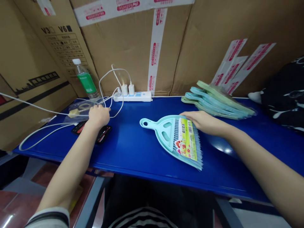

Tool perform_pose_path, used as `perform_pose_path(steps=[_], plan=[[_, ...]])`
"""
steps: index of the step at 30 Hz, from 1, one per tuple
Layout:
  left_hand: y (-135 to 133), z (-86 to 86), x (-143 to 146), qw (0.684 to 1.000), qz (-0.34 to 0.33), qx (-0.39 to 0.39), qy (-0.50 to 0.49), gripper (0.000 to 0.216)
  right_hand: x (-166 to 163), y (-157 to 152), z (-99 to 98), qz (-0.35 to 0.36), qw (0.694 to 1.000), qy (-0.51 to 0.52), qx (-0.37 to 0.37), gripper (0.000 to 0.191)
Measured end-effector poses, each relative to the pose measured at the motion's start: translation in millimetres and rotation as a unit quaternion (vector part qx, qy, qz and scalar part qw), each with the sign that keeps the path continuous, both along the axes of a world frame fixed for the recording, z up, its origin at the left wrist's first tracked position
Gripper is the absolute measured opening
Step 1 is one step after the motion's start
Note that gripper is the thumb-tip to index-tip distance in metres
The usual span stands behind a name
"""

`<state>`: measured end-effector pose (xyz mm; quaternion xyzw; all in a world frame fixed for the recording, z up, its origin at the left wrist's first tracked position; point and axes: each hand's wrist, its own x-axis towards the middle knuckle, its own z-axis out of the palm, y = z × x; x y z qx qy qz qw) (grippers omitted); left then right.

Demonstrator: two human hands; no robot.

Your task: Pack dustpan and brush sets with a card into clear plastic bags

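Note:
A light-blue dustpan [163,126] with a matching brush [177,139] nested in it lies on the blue table, its handle towards the left. A yellow-green printed label [188,139] covers part of the bristles. My right hand [197,120] grips the set by its far right edge, fingers partly hidden. My left hand [99,115] is curled downward beside the charging cables, just above a dark phone [104,134] with its screen lit. Its fingertips are hidden, so whatever they pinch does not show.
Several wrapped green and blue dustpan sets [213,101] are stacked at the back right. A white power strip [140,96] with chargers and a green-labelled bottle [86,80] stand along the cardboard wall [133,47]. A dark patterned cloth item [285,95] lies far right.

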<state>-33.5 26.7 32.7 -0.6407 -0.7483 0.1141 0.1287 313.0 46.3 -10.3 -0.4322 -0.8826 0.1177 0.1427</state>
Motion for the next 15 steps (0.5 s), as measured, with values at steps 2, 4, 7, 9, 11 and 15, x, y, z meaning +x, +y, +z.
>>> perform_pose_path(steps=[2,4,7,9,11,15], plan=[[4,-2.8,-5,1.000,0.012,-0.010,-0.005,0.046,4,2,-1.4,-0.005,1.000,0.008,0.002,0.032],[9,-5.5,-9,1.000,0.022,-0.015,-0.012,0.043,7,4,-2.3,-0.001,1.000,0.017,0.004,0.033],[13,-8.9,-14,0.999,0.028,-0.009,-0.023,0.038,9,5,-1.9,0.004,1.000,0.009,0.001,0.033],[13,-10.3,-15,0.999,0.026,0.001,-0.031,0.036,10,4,-0.6,-0.002,1.000,0.001,-0.002,0.030],[12,-11.0,-14,0.999,0.020,0.013,-0.039,0.035,11,4,0.9,-0.009,1.000,-0.002,-0.002,0.027],[7,-10.8,-14,0.997,-0.005,0.036,-0.060,0.035,14,6,2.1,-0.019,1.000,0.007,-0.001,0.023]])
